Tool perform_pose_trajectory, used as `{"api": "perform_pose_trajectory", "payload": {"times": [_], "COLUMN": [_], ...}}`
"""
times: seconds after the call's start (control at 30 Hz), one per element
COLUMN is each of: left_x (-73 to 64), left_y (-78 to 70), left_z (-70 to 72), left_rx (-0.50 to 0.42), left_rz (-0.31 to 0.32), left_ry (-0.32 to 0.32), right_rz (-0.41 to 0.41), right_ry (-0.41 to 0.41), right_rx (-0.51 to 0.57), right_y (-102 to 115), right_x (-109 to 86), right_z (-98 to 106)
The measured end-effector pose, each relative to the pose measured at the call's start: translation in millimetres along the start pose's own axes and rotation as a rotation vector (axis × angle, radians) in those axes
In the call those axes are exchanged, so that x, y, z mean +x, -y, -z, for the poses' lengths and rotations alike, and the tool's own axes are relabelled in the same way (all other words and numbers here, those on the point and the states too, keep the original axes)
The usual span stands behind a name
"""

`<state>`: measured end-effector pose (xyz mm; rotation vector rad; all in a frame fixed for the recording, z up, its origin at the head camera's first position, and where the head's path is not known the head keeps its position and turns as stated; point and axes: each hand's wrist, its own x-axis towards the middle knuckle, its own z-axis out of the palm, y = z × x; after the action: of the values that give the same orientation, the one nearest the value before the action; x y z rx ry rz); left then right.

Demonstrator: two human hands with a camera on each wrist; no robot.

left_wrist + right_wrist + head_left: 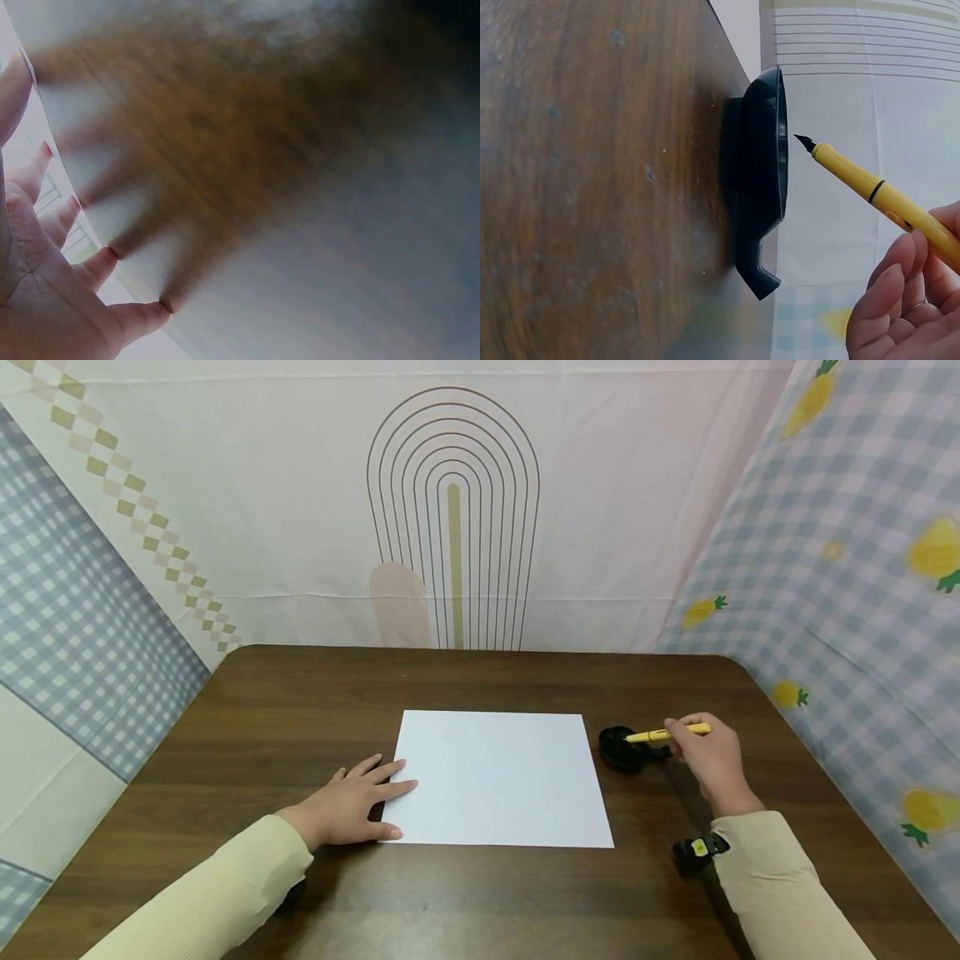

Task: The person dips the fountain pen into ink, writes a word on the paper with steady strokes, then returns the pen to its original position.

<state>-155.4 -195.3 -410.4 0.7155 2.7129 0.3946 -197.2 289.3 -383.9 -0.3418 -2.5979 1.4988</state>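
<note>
A blank white sheet of paper (498, 781) lies on the brown wooden table (480, 902). My left hand (347, 807) rests with spread fingers at the sheet's left edge, fingertips on the paper. To the right of the sheet sits a small black shallow dish (754, 165) with a bent handle. Between thumb and fingers, my right hand (714, 762) pinches a yellow fountain pen (889, 201), uncapped, its black nib (805, 142) pointing at the dish. In the right wrist view the nib stands just above the dish's rim, apart from it.
Behind the table hangs a white cloth (285, 510) with an arch pattern. Blue checked cloth with yellow fruit (847, 610) borders the right side, and another checked cloth (82, 593) the left. A black wrist camera (686, 857) is worn below the right hand.
</note>
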Motion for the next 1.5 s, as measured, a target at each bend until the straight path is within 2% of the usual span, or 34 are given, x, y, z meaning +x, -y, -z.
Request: {"api": "perform_pose_trajectory", "payload": {"times": [0.6, 0.87, 1.27, 1.5], "left_x": [-1.5, -1.9, -2.7, 0.3], "left_y": [1.2, 0.5, -1.5, -2.9], "left_z": [-1.3, -1.3, 1.6, 2.5], "left_rx": [-0.002, -0.009, -0.007, -0.018], "left_rz": [0.002, -0.001, 0.005, 0.017], "left_ry": [-0.004, -0.005, 0.007, 0.014], "right_rz": [-0.010, 0.024, 0.029, 0.039], "right_ry": [0.027, 0.034, 0.034, 0.055], "right_rx": [0.016, 0.038, 0.006, 0.028], "right_y": [4, 8, 16, 20], "right_x": [3.6, 4.5, 3.1, 4.9], "right_z": [3, -3, -11, -17]}}
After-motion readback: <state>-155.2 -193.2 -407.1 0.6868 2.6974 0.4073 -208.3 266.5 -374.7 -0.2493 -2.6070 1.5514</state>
